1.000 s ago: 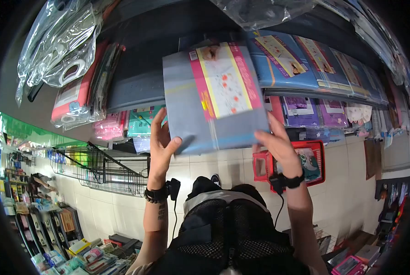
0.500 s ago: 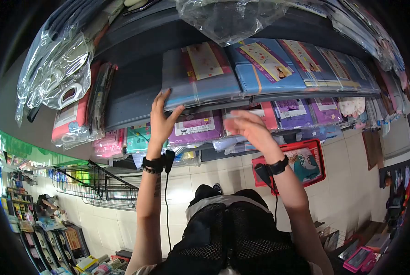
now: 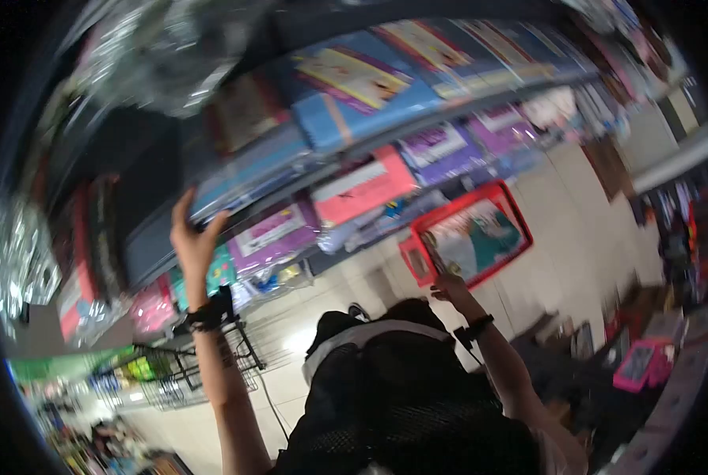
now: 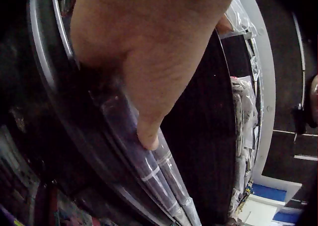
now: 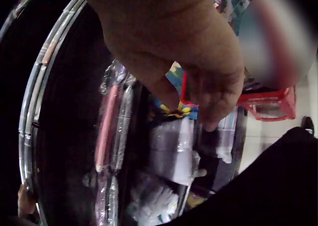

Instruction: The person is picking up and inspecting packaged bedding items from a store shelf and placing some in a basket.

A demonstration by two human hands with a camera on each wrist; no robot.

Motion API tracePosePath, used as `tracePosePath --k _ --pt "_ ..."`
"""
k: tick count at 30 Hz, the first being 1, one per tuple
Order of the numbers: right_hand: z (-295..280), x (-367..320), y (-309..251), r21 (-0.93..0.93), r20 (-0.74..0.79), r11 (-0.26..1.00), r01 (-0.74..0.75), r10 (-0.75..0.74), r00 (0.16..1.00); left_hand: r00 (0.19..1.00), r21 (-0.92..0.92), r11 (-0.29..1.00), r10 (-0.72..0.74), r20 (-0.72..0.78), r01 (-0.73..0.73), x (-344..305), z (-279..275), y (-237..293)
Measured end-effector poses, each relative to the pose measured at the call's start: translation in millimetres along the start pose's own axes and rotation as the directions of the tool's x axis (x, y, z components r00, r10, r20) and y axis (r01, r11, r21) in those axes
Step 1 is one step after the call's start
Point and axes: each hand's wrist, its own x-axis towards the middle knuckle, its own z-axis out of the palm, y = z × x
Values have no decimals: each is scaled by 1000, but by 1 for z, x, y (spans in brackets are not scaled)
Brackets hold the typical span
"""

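A grey-blue packaged bedding set point(image 3: 263, 166) lies flat on the upper shelf, its label towards the back. My left hand point(image 3: 196, 245) is at its front edge, thumb and fingers apart; in the left wrist view the thumb point(image 4: 149, 136) rests against the edges of stacked clear-wrapped packs point(image 4: 141, 159). My right hand point(image 3: 453, 291) is low by the near rim of a red shopping basket point(image 3: 520, 218). In the right wrist view the right hand's fingers point(image 5: 213, 111) hang loosely bent, with a bit of red showing behind them. Inside the basket lies a green-and-white package point(image 3: 481, 237).
Blue packaged sets point(image 3: 362, 99) line the upper shelf to the right. Pink point(image 3: 366, 186) and purple point(image 3: 271, 237) packs fill the shelf below. Clear plastic bags point(image 3: 148, 63) hang at upper left. A black wire rack point(image 3: 180, 372) stands at lower left on the tiled floor.
The grey-blue package went from both hands onto the shelf. My left hand stays at its front edge, while the right hand has left it and dropped to the red basket. The view has turned.
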Motion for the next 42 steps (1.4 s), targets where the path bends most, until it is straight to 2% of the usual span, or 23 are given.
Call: tracePosePath --k 1,5,7,8,9,12,14,17,21,23,24,27,29,30,31,33,34,35,36,37,38,40,42 --pt "-21 4 20 43 -26 998 -39 40 999 1000 -36 999 2 2 -2 1 0 3" --pt "-51 -5 59 -73 -158 993 -97 84 984 999 -80 996 36 26 -34 11 -4 -31" --pt "-63 -11 75 -51 -178 989 -136 125 976 989 -159 980 -129 -68 117 24 -12 -41" --pt "-68 -13 85 -10 -188 994 -110 107 976 971 -431 891 -211 -114 143 29 -3 -44" --pt "-71 -18 87 7 -199 994 -112 111 974 959 -475 861 -263 -106 184 33 3 -25" --pt "-76 -27 95 102 -293 980 -169 192 937 968 -425 889 -234 -96 173 36 20 -11" --pt "-80 -30 103 169 -274 974 -149 192 942 990 -317 944 -120 -71 91 32 19 -14" --pt "-85 -28 101 214 -251 967 -137 190 949 984 -338 933 -160 -76 126 28 22 2" --pt "-90 -4 94 288 -264 957 -40 120 957 993 -324 941 -112 -41 93 30 19 -3" --pt "-101 27 104 344 -331 934 92 29 943 991 -317 941 -132 -29 116 30 18 -3" --pt "-101 39 105 209 -430 969 130 -28 902 987 -353 926 -155 -39 131 30 14 -11" --pt "-105 62 83 -11 -467 1000 28 -30 883 980 -415 898 -190 -58 149 30 16 -8" --pt "-104 72 77 106 -504 993 45 15 864 980 -408 895 -201 -10 180 32 7 -23" --pt "-99 66 61 113 -457 992 56 2 890 979 -456 869 -205 25 193 33 6 -24" --pt "-94 72 56 66 -531 998 13 24 847 979 -465 866 -204 8 184 34 7 -26" --pt "-80 59 45 157 -561 964 213 -90 823 972 -424 883 -234 -25 202 35 4 -33" --pt "-86 68 51 143 -563 985 100 -2 827 970 -426 883 -238 -49 195 36 4 -38" --pt "-91 79 57 122 -557 992 -19 85 826 939 -514 812 -342 -34 277 37 3 -47" --pt "-105 135 113 70 -634 997 -11 53 771 898 -591 730 -440 -23 343 35 -3 -54" --pt "-114 129 112 35 -435 995 92 -68 898 912 -459 815 -408 -24 353 32 -9 -53" --pt "-124 121 111 51 -205 979 198 -184 961 926 -411 844 -377 0 343 30 -12 -54" --pt "-91 60 40 398 -195 917 30 53 979 894 -395 813 -445 53 428 29 -14 -39" --pt "-99 71 52 417 -200 906 67 19 980 852 -385 777 -522 49 498 35 -5 -10"
